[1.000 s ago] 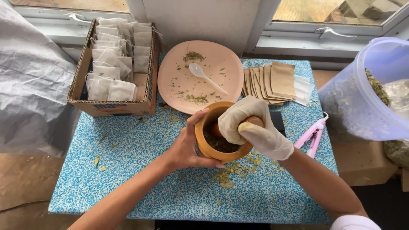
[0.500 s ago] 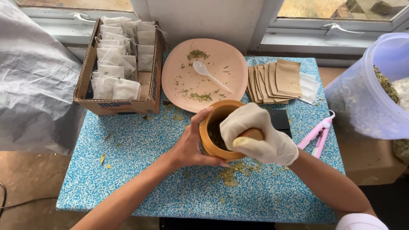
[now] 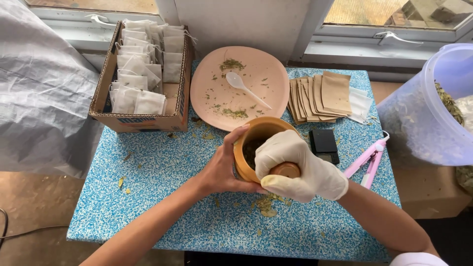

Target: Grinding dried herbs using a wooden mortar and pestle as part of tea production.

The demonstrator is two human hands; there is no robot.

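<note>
Sitting between both hands, mortar (image 3: 256, 143) cupped left (image 3: 224, 170), pestle (image 3: 285, 170) gripped right (image 3: 295, 165).

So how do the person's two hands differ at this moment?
The left hand is bare, while the right hand wears a cream glove. The left hand wraps the outside wall of the wooden mortar to steady it; the right hand grips the wooden pestle that goes into the bowl. Both are closed in a grasp over the blue speckled table.
</note>
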